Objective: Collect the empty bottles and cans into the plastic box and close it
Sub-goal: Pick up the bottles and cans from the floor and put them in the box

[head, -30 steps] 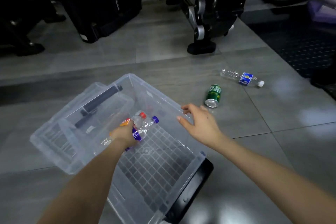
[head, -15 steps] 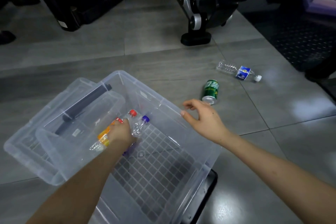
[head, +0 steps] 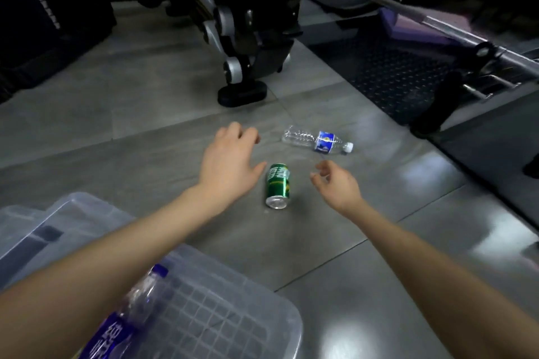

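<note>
The collecting step is judged to be in hand. The can (head: 277,185) lies on its side; the left hand (head: 230,160) is spread open just left of it, the right hand (head: 338,183) loosely curled just right, nothing held. A bottle (head: 318,141) lies beyond the can, the box (head: 262,315) nearer than it. Next, the can is to be gripped round its side

The grey tiled floor (head: 145,140) is carrying a green can (head: 277,186), which is lying on its side. Just beyond the can, to its right, a clear bottle (head: 316,143) is lying flat. Nearer than the can, to its left, a clear box (head: 239,277) is sitting with a lid (head: 81,210) beside it. Well beyond the can, a machine's black foot (head: 242,93) and a black mat (head: 393,79) are resting.
</note>
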Tool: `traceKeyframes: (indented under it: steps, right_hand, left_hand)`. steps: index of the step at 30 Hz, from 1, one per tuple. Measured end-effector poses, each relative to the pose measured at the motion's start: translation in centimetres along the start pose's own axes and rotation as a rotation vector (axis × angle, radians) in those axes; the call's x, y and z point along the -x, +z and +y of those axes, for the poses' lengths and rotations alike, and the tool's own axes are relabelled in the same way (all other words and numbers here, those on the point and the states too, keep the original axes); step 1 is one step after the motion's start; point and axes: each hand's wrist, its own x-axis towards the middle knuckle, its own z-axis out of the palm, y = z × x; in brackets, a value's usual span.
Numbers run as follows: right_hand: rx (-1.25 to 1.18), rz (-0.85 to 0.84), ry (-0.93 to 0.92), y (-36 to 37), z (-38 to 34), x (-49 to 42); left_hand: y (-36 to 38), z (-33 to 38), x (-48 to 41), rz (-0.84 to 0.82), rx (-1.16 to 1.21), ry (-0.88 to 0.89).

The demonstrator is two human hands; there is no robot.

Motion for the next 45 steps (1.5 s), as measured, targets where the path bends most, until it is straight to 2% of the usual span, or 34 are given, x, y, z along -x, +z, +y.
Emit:
traceKeyframes:
  steps: [3, 6, 11, 17, 21, 24, 28, 30, 34, 37, 40, 42, 45]
  right_hand:
    - [0.035, 0.043, 0.059, 0.4, 3.9, -2.2]
    - [0.119, -0.006, 0.122, 0.4, 8.1, -3.7]
    - [0.14, -0.135, 0.176, -0.1, 13.7, -6.5]
    - [0.312, -0.367, 0.251, 1.6, 18.8, -8.7]
    - [0.37, -0.4, 0.255, 2.8, 20.1, -9.5]
    - [0.389, -0.41, 0.243, 3.0, 20.3, -9.6]
    - [0.386, -0.402, 0.25, 2.9, 20.3, -9.4]
    - [0.377, -0.355, 0.247, 2.7, 20.1, -8.8]
    - [0.248, -0.019, 0.204, 1.8, 17.7, -6.4]
    - [-0.048, 0.147, 0.266, 0.4, 14.0, -4.9]
    - [-0.494, 0.263, 0.309, -1.1, 10.0, -3.2]
    - [-0.606, 0.304, 0.281, -2.2, 7.4, -1.3]
    - [-0.675, 0.282, 0.213, -4.1, 3.6, 2.9]
  left_hand:
    - [5.6, 2.8, -5.7, -0.14, -0.023, 0.132]
    - [11.5, 5.1, -10.5, -0.248, -0.066, 0.212]
    - [19.8, 7.1, -16.7, -0.334, -0.124, 0.174]
    - [26.3, 6.9, -22.1, -0.376, -0.286, 0.126]
    - [29.2, 6.7, -24.1, -0.457, -0.392, 0.14]
    - [30.1, 6.4, -24.5, -0.434, -0.425, 0.146]
    - [30.2, 5.5, -22.8, -0.296, -0.383, 0.132]
    - [29.1, 5.6, -21.6, -0.305, -0.358, 0.095]
    - [24.2, 6.8, -20.3, -0.263, -0.152, 0.029]
    - [19.3, 8.3, -19.2, -0.282, 0.138, -0.007]
    - [14.8, 9.7, -17.0, -0.383, 0.435, -0.05]
    - [11.7, 10.4, -14.7, -0.457, 0.701, -0.115]
    - [6.9, 10.9, -11.0, -0.526, 0.862, -0.173]
